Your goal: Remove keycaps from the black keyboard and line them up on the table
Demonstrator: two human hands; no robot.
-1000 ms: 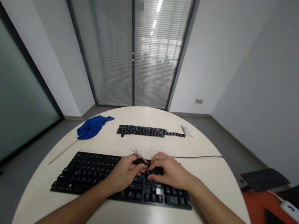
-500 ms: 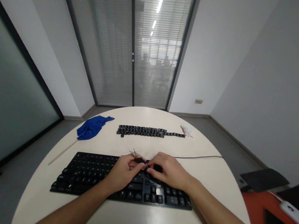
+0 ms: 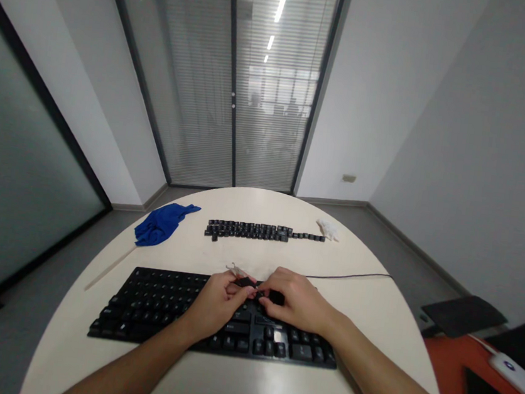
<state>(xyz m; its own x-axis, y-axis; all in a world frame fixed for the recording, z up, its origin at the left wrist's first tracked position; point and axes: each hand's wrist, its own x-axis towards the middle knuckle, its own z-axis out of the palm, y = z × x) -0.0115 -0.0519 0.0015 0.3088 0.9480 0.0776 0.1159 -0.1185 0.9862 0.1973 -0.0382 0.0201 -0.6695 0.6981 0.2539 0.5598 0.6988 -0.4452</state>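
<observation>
Both of my hands meet over the upper middle of a black keyboard. My left hand is closed around what looks like a keycap puller, its thin wire ends sticking out past the fingers on the far side. Its thumb tip reaches to the right, close to the other hand. My right hand has its thumb and index finger pinched at a small black keycap. The fingers hide part of it, along with the keys underneath.
Loose black keycaps lie in rows farther back on the round white table. A blue cloth and a thin stick are on the left. Crumpled white tissue sits at right. The keyboard cable runs rightward.
Hardly anything differs. The fingers of both hands shift very slightly at the pinch point, and the wire ends of the puller move a little to the left.
</observation>
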